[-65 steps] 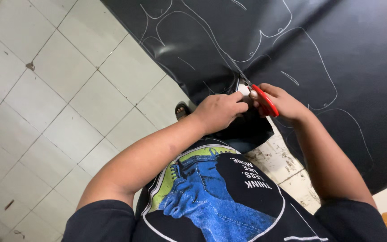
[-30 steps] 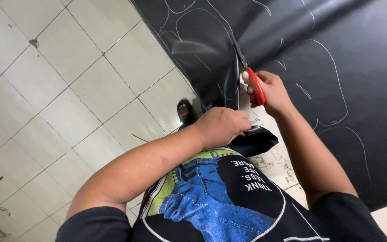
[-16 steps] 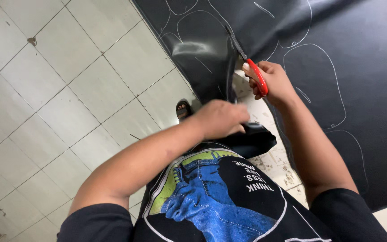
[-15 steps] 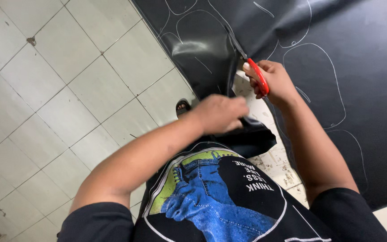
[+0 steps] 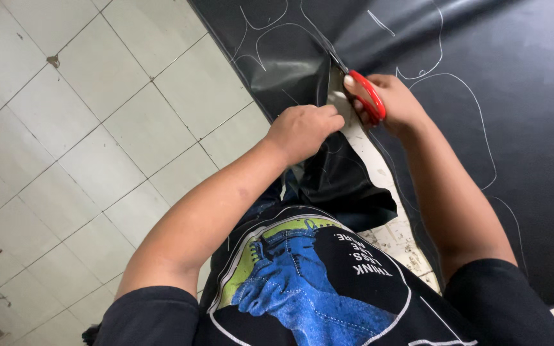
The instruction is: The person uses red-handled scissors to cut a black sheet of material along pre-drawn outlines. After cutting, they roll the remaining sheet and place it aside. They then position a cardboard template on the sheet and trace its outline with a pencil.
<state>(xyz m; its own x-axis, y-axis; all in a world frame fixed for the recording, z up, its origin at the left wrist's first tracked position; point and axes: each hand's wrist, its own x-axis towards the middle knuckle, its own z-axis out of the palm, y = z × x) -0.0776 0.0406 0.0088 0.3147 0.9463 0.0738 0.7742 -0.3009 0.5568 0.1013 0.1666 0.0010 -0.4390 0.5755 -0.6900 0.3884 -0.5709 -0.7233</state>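
Right hand (image 5: 395, 102) fingers are clamped through the red scissors (image 5: 367, 96), blades biting the black sheet (image 5: 482, 57) just ahead along a chalk line (image 5: 482, 128), while the left hand (image 5: 302, 128) pinches the cut flap beside them, so the cut looks mid-way.

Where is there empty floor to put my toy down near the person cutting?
The white tiled floor, left of the black sheet and the left hand, is bare. It is crowded where that hand grips the sheet's cut edge beside the right hand with red-handled scissors.
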